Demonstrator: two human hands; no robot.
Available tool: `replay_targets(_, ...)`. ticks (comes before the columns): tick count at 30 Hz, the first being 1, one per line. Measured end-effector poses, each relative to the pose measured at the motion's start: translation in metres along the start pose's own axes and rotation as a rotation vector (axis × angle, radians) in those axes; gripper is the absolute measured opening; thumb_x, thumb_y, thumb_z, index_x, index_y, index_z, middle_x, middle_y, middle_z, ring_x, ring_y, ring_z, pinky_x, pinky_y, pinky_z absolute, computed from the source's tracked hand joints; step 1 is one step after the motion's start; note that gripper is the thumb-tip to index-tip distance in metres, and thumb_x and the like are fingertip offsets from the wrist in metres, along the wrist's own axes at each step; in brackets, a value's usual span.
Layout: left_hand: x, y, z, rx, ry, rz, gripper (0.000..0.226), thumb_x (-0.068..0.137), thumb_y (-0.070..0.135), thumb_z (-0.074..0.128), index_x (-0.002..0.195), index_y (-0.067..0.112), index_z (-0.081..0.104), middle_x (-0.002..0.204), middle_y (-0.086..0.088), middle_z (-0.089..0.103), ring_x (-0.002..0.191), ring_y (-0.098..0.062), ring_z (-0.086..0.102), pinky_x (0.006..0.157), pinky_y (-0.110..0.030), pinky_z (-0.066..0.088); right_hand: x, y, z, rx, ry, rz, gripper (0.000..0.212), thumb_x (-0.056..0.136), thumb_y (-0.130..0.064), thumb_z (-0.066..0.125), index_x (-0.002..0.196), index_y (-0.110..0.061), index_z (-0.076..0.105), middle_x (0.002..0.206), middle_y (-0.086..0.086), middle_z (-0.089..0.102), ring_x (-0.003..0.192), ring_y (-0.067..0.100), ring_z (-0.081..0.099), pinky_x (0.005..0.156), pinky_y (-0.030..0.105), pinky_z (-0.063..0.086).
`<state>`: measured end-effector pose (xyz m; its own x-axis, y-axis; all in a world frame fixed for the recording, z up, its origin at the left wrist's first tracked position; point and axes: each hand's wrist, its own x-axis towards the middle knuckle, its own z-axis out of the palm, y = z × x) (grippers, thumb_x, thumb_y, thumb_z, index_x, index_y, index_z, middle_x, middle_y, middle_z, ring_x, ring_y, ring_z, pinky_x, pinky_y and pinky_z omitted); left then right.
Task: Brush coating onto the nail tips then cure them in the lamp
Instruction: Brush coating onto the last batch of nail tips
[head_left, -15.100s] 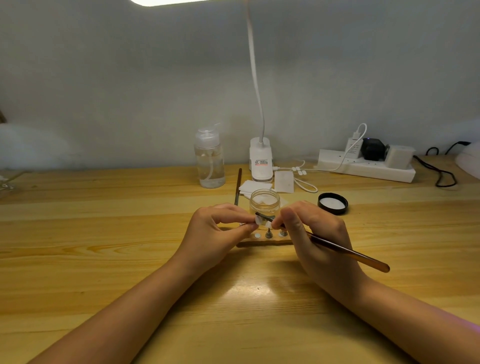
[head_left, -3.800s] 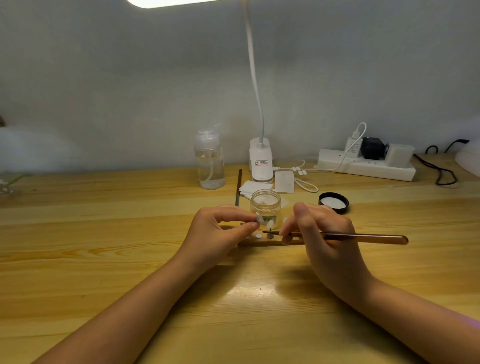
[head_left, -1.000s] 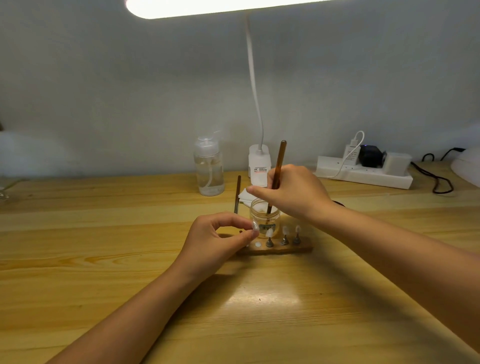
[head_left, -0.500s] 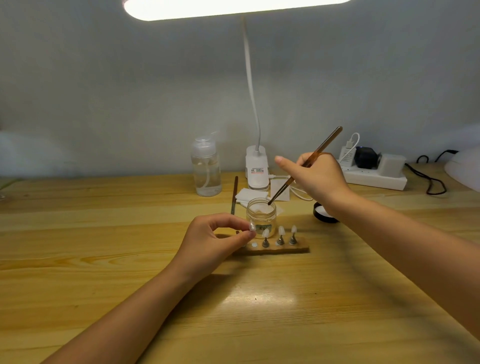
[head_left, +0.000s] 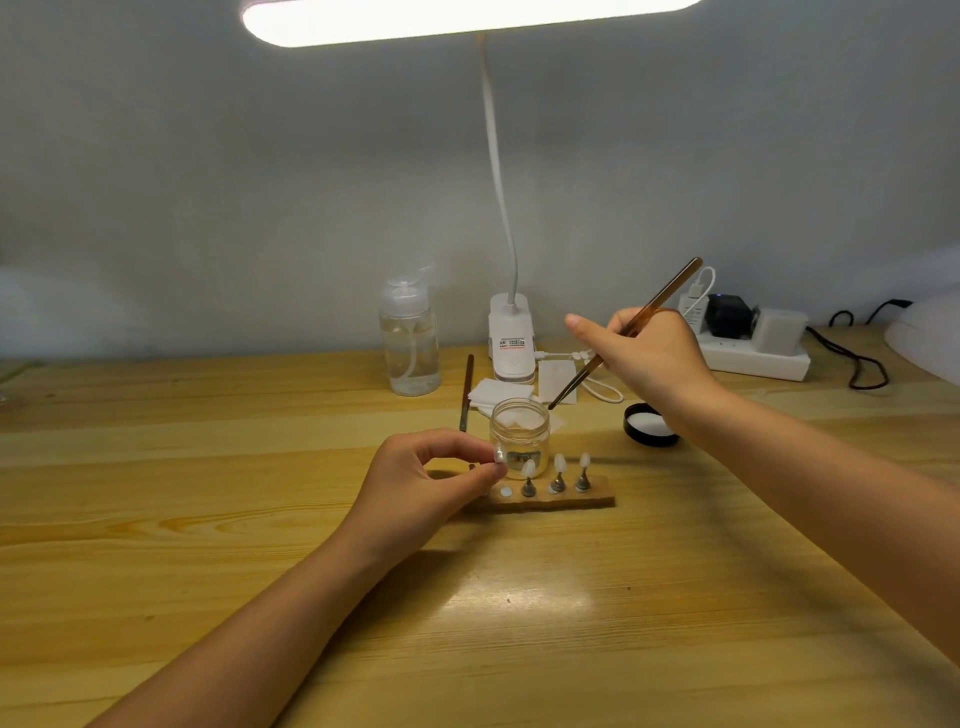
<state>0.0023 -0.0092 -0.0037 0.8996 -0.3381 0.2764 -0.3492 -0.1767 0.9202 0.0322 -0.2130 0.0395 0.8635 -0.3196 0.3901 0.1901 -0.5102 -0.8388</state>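
My left hand (head_left: 421, 483) pinches a small pale nail tip (head_left: 500, 455) between thumb and forefinger, just left of the open clear jar (head_left: 519, 434). My right hand (head_left: 649, 358) grips a brown brush (head_left: 623, 335), held slanted with its dark tip just above the jar's right rim. A wooden holder (head_left: 592, 502) in front of the jar carries three nail tips (head_left: 558, 463) upright on metal stands, plus a bare white pad at its left end. The white curing lamp (head_left: 930, 338) shows partly at the far right edge.
Behind the jar lie white wipes (head_left: 496, 391), a second brush (head_left: 466, 392), a clear pump bottle (head_left: 409, 345) and the desk lamp's base (head_left: 511, 338). The jar's black lid (head_left: 647, 423) sits to the right. A power strip (head_left: 753, 353) with plugs and cables runs along the back right.
My right hand has lifted the brush out of the jar and drawn it up and to the right. My left hand has kept its pinch on the nail tip in the same place.
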Motion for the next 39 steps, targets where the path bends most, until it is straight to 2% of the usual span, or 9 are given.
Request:
replay_targets(6, 0.000, 0.000, 0.000, -0.006, 0.012, 0.001, 0.013, 0.073, 0.006, 0.071, 0.073, 0.020, 0.071, 0.079, 0.005, 0.070, 0.073, 0.002, 0.063, 0.058, -0.006, 0.045, 0.000, 0.000, -0.003, 0.049, 0.045, 0.032, 0.038, 0.084, -0.036, 0.061, 0.057, -0.011, 0.051, 0.057, 0.004, 0.047, 0.058, 0.013, 0.048, 0.061, 0.026, 0.042)
replay_targets(14, -0.001, 0.001, 0.000, -0.024, 0.010, 0.005, 0.013, 0.073, 0.004, 0.071, 0.073, 0.017, 0.071, 0.075, 0.003, 0.069, 0.066, 0.002, 0.063, 0.056, -0.005, 0.045, -0.004, 0.000, 0.007, 0.073, -0.002, 0.059, 0.038, 0.083, -0.035, 0.061, 0.057, -0.010, 0.051, 0.059, 0.007, 0.049, 0.062, 0.018, 0.051, 0.066, 0.030, 0.044)
replay_targets(22, -0.001, 0.001, 0.000, -0.015, 0.005, 0.004, 0.015, 0.074, 0.005, 0.070, 0.074, 0.020, 0.071, 0.076, 0.008, 0.069, 0.069, 0.002, 0.063, 0.056, -0.007, 0.045, -0.003, 0.005, -0.005, 0.070, 0.047, 0.045, 0.040, 0.085, -0.035, 0.060, 0.055, -0.011, 0.049, 0.053, 0.002, 0.046, 0.054, 0.012, 0.046, 0.061, 0.027, 0.041)
replay_targets(25, 0.000, 0.001, 0.000, -0.003, 0.011, 0.016, 0.017, 0.074, 0.006, 0.070, 0.074, 0.023, 0.071, 0.075, 0.009, 0.069, 0.073, 0.003, 0.063, 0.057, -0.006, 0.045, -0.010, 0.001, -0.005, 0.169, 0.059, 0.026, 0.039, 0.086, -0.037, 0.058, 0.056, -0.013, 0.050, 0.045, -0.004, 0.050, 0.044, 0.004, 0.049, 0.053, 0.017, 0.043)
replay_targets(27, 0.002, 0.001, 0.001, 0.015, 0.019, 0.026, 0.019, 0.074, 0.006, 0.070, 0.074, 0.025, 0.071, 0.076, 0.009, 0.069, 0.076, 0.003, 0.062, 0.059, -0.006, 0.045, -0.021, -0.004, -0.002, 0.271, 0.046, -0.030, 0.035, 0.087, -0.037, 0.054, 0.060, -0.015, 0.050, 0.041, -0.006, 0.052, 0.040, 0.002, 0.050, 0.046, 0.012, 0.042)
replay_targets(29, 0.005, 0.001, 0.002, 0.029, 0.028, 0.031, 0.020, 0.075, 0.006, 0.070, 0.074, 0.026, 0.071, 0.079, 0.008, 0.069, 0.078, 0.003, 0.062, 0.060, -0.006, 0.045, -0.037, -0.007, 0.002, 0.336, 0.035, -0.124, 0.030, 0.087, -0.038, 0.050, 0.067, -0.016, 0.053, 0.045, -0.003, 0.057, 0.041, 0.004, 0.052, 0.043, 0.012, 0.041)
replay_targets(32, 0.004, 0.000, 0.001, 0.053, 0.031, 0.035, 0.019, 0.075, 0.007, 0.070, 0.077, 0.026, 0.071, 0.083, 0.007, 0.069, 0.080, 0.001, 0.062, 0.061, -0.008, 0.046, -0.060, -0.006, 0.011, 0.359, -0.030, -0.319, 0.027, 0.086, -0.036, 0.042, 0.077, -0.016, 0.057, 0.056, -0.003, 0.061, 0.052, 0.006, 0.059, 0.049, 0.015, 0.046)
replay_targets(35, 0.001, -0.001, -0.001, 0.062, 0.021, 0.047, 0.019, 0.075, 0.006, 0.070, 0.078, 0.024, 0.071, 0.081, 0.007, 0.068, 0.077, 0.000, 0.062, 0.061, -0.008, 0.046, -0.074, 0.000, 0.018, 0.271, -0.097, -0.515, 0.029, 0.088, -0.032, 0.041, 0.080, -0.011, 0.060, 0.070, -0.003, 0.063, 0.066, 0.004, 0.061, 0.059, 0.015, 0.048)
replay_targets(39, 0.001, -0.002, -0.001, 0.063, 0.021, 0.042, 0.018, 0.075, 0.005, 0.070, 0.079, 0.023, 0.071, 0.079, 0.008, 0.067, 0.076, 0.002, 0.061, 0.061, -0.008, 0.046, -0.084, 0.010, 0.019, 0.254, -0.066, -0.543, 0.034, 0.088, -0.027, 0.040, 0.077, -0.005, 0.063, 0.067, 0.001, 0.063, 0.065, 0.005, 0.061, 0.058, 0.017, 0.049)
